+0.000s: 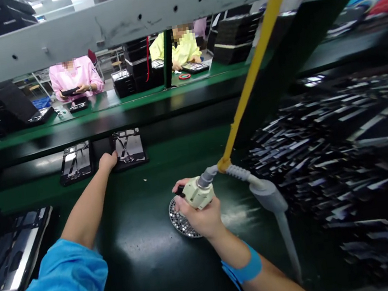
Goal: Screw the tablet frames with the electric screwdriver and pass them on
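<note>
My left hand (108, 162) reaches far out and grips the left edge of a flat black tray (131, 163), its thumb on top and most fingers out of sight. In that tray lies an opened flat device (127, 145) with silver and black inner parts. Closed around a pale electric screwdriver (198, 193), my right hand (206, 216) holds it above a round metal plate full of small holes (179, 218), many with shiny bits in them. The screwdriver's tip is hidden. A yellow strap (249, 74) and a grey cable (281, 220) join at its top.
Another device tray (77, 163) sits left of the gripped one, and a larger device (14, 260) lies at the left. Blurred rows of thin dark pieces (308, 157) fill the right. Beyond a grey metal beam (99, 28), two people work beside stacks of black trays (236, 37).
</note>
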Tool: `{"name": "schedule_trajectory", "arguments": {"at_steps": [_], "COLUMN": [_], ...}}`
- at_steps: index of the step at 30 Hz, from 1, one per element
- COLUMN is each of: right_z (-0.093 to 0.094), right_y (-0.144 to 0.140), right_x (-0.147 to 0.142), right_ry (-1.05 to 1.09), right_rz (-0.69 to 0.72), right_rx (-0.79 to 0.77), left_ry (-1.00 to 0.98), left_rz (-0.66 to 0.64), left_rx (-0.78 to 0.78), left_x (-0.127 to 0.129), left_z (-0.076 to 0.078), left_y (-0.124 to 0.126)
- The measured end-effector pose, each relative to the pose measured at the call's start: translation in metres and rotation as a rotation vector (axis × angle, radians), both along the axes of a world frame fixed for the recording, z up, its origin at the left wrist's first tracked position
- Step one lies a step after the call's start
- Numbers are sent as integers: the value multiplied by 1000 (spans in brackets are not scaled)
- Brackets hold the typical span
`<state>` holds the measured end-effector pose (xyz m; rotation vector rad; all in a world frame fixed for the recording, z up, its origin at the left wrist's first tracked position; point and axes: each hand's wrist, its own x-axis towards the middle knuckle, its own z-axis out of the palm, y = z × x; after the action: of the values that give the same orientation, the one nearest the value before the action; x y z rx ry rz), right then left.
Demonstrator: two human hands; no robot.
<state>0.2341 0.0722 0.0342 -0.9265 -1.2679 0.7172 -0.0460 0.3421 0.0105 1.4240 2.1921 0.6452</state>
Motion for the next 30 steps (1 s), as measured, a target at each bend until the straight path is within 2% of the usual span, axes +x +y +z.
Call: {"name": "schedule_trajectory", "arguments": {"at_steps": [3, 7, 10, 12, 15, 18, 21, 25, 28, 30], "right_z": [3, 7, 9, 11, 12, 12, 10, 8, 8, 8], "right_y": [1, 3, 4, 5, 5, 6, 8, 10, 9, 8], "right_x": [1, 2, 2, 1, -1, -3, -6, -10, -11, -11], "right_ry": [7, -1, 17, 31, 48, 59, 77, 113, 112, 97], "right_rz": [-17, -38, -67, -72, -66, -62, -65, -63, -59, -55], "right_rx": [11, 30, 41, 48, 45, 25, 9, 10, 16, 19], "left_ry": [-120, -312, -467, -573, -717, -825, -969, -1091, -1055, -960], "left_rz": [19, 56, 78, 84, 91, 103, 145, 145, 58, -44], "left_rx": [49, 142, 203, 217, 200, 144, 78, 29, 23, 37], "left_x": [-3, -5, -10, -14, -18, -17, -14, -11, -11, -14], "left_z": [7, 27, 41, 45, 38, 23, 10, 1, 0, 0], "left_y": [-8, -30, -65, -103, -177, -253, -312, -356, -369, -374]}}
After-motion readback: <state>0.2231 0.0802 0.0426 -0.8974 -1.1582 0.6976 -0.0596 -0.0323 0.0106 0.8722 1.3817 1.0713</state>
